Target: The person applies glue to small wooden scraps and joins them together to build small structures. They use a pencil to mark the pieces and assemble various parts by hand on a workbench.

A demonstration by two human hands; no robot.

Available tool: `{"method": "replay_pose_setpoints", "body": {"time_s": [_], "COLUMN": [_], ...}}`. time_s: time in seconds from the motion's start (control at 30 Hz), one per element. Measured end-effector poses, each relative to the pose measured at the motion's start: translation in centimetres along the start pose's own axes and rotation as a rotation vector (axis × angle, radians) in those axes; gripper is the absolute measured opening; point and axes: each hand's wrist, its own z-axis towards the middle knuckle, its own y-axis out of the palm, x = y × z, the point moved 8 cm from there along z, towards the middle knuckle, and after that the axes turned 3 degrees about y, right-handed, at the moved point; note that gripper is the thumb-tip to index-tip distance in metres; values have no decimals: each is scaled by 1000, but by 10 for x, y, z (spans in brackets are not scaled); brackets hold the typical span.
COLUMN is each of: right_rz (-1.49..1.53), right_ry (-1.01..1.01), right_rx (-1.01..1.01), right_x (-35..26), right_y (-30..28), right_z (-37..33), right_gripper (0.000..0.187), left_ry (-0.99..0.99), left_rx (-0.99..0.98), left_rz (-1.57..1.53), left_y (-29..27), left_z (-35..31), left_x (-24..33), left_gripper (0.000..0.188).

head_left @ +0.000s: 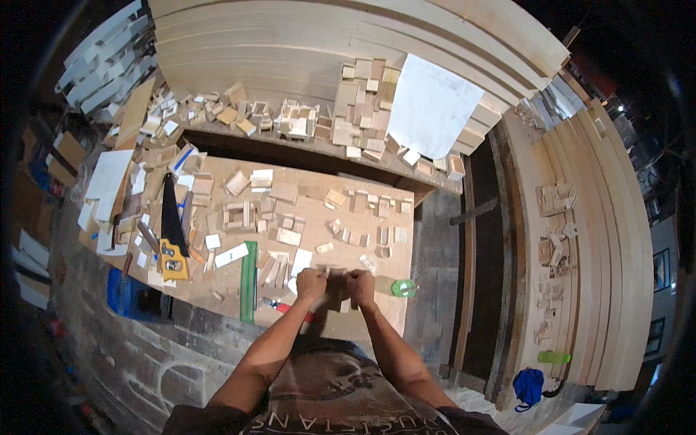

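Note:
Near the front edge of the worktable (pixel 395 319), my left hand (pixel 312 284) and my right hand (pixel 360 285) are closed, knuckles up, a short gap apart. A small wooden piece (pixel 336 272) spans the gap, pinched at its ends; shadow and fingers hide most of it. Below it, a small wood block (pixel 346 306) lies in shadow. A tool with red handles (pixel 281 307) rests left of my left hand. Thin wood strips (pixel 274 270) and a white card (pixel 301 259) are close by. To the right of my right hand is a green translucent bottle (pixel 404 288).
A green straight bar (pixel 249 283) lies on the table's left half. Further left is a handsaw (pixel 172 228) with a yellow handle. Small wood blocks and box-like assemblies (pixel 237 216) cover the middle. Stacked boards (pixel 290 36) stand behind; more boards (pixel 609 254) are at right.

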Motion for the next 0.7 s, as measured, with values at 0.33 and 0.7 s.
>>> {"method": "replay_pose_setpoints", "body": {"time_s": [0.33,0.7], "right_rz": [104,19], "right_ry": [74,91], "right_rx": [-42,-44], "right_x": [-6,10], "right_y": [-4,6], "right_z": [-7,-2], "right_gripper": [25,30], "left_ry": [19,-18], "left_rx": [42,23], "left_rz": [1,-37], "left_y": [5,-6], "left_z": [1,-7], "left_x": [-8,8], "left_gripper": [20,20]}}
